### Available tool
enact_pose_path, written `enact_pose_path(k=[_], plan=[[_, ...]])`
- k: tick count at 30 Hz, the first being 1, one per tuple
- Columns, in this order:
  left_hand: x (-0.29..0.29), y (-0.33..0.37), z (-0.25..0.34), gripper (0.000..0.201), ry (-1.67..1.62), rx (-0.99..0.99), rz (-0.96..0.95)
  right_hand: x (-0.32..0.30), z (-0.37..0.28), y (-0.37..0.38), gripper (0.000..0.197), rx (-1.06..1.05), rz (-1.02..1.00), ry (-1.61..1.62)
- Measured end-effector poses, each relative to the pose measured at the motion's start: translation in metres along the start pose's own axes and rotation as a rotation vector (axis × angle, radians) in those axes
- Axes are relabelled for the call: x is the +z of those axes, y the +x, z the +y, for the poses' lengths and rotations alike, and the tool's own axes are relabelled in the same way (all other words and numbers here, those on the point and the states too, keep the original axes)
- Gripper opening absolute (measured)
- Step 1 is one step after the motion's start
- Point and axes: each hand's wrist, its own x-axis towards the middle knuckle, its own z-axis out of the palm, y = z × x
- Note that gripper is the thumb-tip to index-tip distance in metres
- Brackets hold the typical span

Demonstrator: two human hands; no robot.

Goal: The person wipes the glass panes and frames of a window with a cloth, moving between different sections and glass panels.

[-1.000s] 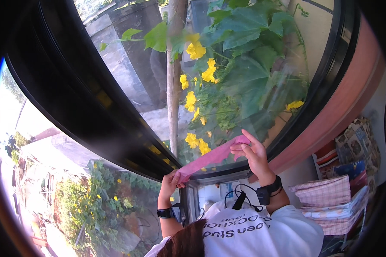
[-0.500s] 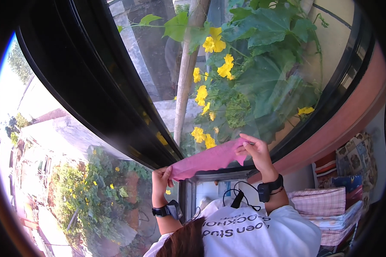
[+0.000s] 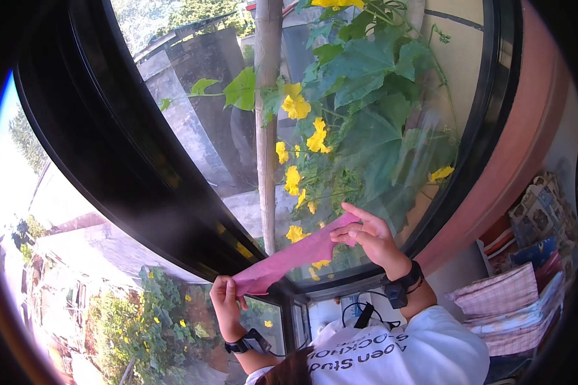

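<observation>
A thin pink cloth (image 3: pixel 295 256) stretches between my hands in front of the window glass, its right end higher than its left. My left hand (image 3: pixel 226 305) grips the left end between thumb and fingers, close to the black window frame. My right hand (image 3: pixel 370 240) holds the other end, index finger stretched out along the glass and the remaining fingers bent at the cloth. The cloth's lower edge is uneven. How much of it touches the glass, I cannot tell.
The black window frame (image 3: pixel 128 147) runs down the left. Beyond the glass are a wooden pole (image 3: pixel 267 128), green leaves (image 3: pixel 366 70) and yellow flowers (image 3: pixel 292 179). A pink sill (image 3: pixel 494 192) borders the right side, near folded fabrics (image 3: pixel 501 292). A black cable (image 3: pixel 365 314) lies behind my arms.
Both hands and the cloth sit slightly lower and further left in view. The whole window view has shifted too. The cloth is still held at both ends.
</observation>
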Motion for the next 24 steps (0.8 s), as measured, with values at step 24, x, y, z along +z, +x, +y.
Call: enact_pose_path(k=[24], plan=[[0.199,0.073,0.020,0.060,1.103,0.758,-0.122,-0.074,-0.003,0.052,0.048,-1.011,0.707,-1.884]])
